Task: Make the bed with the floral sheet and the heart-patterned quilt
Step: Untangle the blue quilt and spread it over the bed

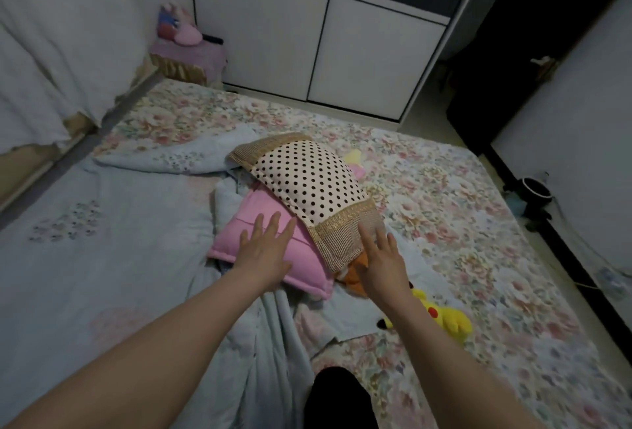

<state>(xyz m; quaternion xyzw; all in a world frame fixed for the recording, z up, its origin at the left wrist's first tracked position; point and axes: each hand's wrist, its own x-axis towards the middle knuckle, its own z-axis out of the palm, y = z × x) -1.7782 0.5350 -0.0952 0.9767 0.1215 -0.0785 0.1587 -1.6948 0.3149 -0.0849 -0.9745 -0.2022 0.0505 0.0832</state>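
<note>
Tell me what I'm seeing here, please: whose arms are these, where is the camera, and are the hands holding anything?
No machine here: a person wears one wide-angle camera on the head, looking forward and down, so the two bare arms are their own. They are at a bed covered by a floral sheet, with a pale blue quilt lying rumpled on its left side. In the middle is a pile: a pink cushion with a polka-dot pillow lying across it, and an orange soft toy peeking out beneath. A yellow plush toy lies by the right forearm. The left hand is spread flat over the pink cushion; the right hand reaches to the pillow's woven end. Fingers on both are straight, so nothing is gripped. Whether they actually touch I cannot tell.
</note>
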